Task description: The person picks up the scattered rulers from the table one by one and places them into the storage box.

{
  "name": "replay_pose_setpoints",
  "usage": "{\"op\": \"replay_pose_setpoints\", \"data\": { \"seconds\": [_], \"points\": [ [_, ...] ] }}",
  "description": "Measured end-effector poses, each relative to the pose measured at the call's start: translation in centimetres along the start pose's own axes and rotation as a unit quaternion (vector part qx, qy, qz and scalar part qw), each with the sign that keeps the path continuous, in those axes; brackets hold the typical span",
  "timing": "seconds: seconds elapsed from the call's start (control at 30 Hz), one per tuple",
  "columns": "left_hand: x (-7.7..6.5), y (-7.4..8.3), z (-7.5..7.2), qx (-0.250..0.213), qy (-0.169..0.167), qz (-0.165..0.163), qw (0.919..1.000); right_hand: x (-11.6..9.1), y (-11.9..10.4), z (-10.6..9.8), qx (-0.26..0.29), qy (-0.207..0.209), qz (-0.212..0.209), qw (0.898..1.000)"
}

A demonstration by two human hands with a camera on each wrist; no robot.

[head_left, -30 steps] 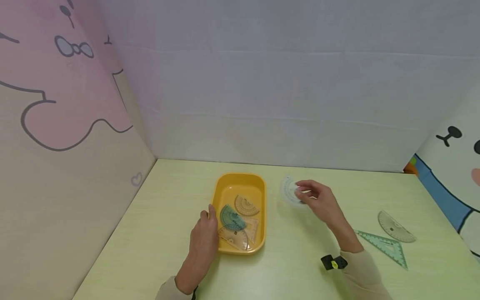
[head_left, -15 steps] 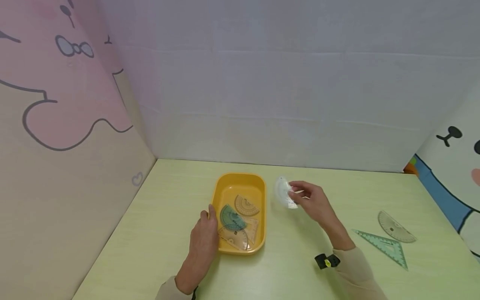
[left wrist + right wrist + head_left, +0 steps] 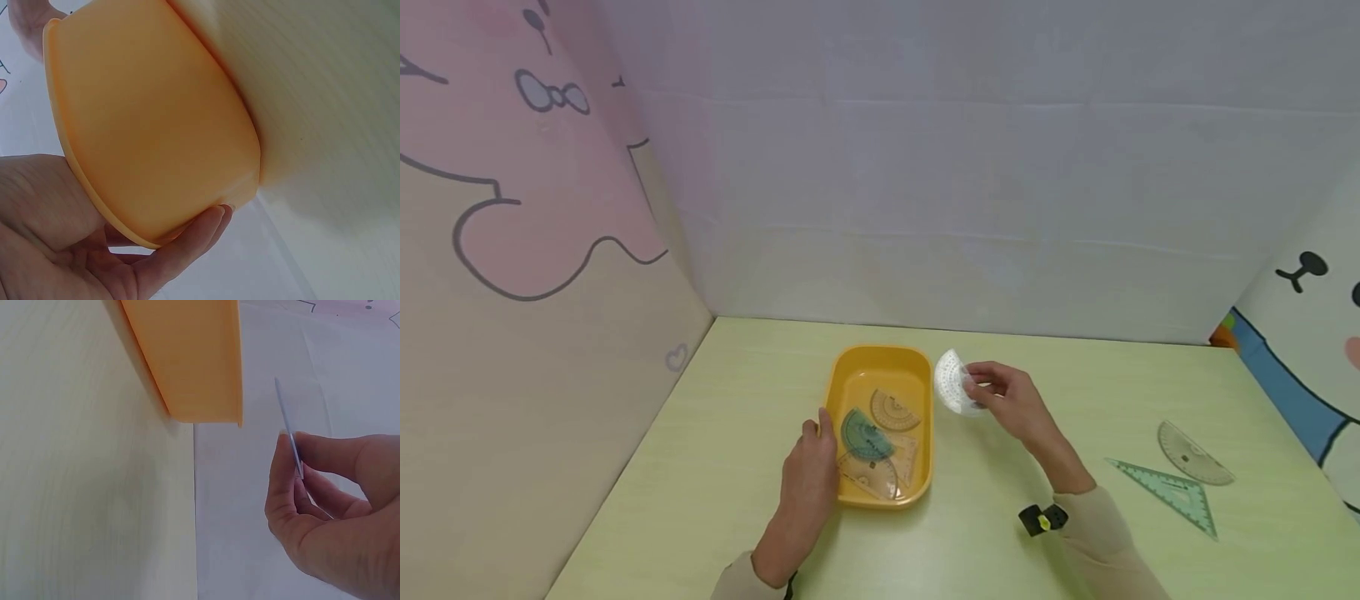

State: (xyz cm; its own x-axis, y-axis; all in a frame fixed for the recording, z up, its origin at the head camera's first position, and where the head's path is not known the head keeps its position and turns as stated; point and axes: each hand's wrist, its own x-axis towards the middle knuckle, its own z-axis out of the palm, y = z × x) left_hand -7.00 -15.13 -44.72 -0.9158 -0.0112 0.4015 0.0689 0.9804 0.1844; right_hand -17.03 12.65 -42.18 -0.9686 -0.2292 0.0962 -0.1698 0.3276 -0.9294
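Observation:
My left hand (image 3: 807, 479) grips the left wall of a yellow plastic tray (image 3: 880, 372); the left wrist view shows fingers at its rim and outer side (image 3: 150, 119). Inside lie a green see-through protractor (image 3: 863, 437), a clear protractor (image 3: 894, 410), a larger clear one (image 3: 872, 477) and a clear ruler-like piece (image 3: 906, 458), partly overlapping. Between thumb and fingers, my right hand (image 3: 1011, 402) pinches a clear protractor (image 3: 950, 382), raised above the table close to the tray's right rim. In the right wrist view this protractor (image 3: 284, 406) appears edge-on.
On the right of the pale table (image 3: 1022, 550) lie a green set square (image 3: 1187, 498) and another clear protractor (image 3: 1191, 454), close together. A white wall (image 3: 925, 208) stands at the back, with printed panels on both sides.
My right hand has carried the protractor leftward to the tray's right rim, and the protractor has turned somewhat. My left hand and the tray stay in place.

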Motion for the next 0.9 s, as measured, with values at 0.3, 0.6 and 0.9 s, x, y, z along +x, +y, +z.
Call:
{"op": "replay_pose_setpoints", "data": {
  "seconds": [0.3,0.6,0.9],
  "points": [
    [0.0,0.1,0.0,0.004,0.000,-0.002,1.0000,0.4,-0.6,0.9,0.029,-0.014,0.033,0.999],
    [0.1,0.0,0.1,0.008,0.009,0.003,0.9999,0.7,-0.9,1.7,0.066,-0.023,0.049,0.996],
    [0.1,0.0,0.0,0.003,0.007,0.002,1.0000,1.1,-0.6,2.4,0.086,-0.035,0.067,0.993]
  ]
}}
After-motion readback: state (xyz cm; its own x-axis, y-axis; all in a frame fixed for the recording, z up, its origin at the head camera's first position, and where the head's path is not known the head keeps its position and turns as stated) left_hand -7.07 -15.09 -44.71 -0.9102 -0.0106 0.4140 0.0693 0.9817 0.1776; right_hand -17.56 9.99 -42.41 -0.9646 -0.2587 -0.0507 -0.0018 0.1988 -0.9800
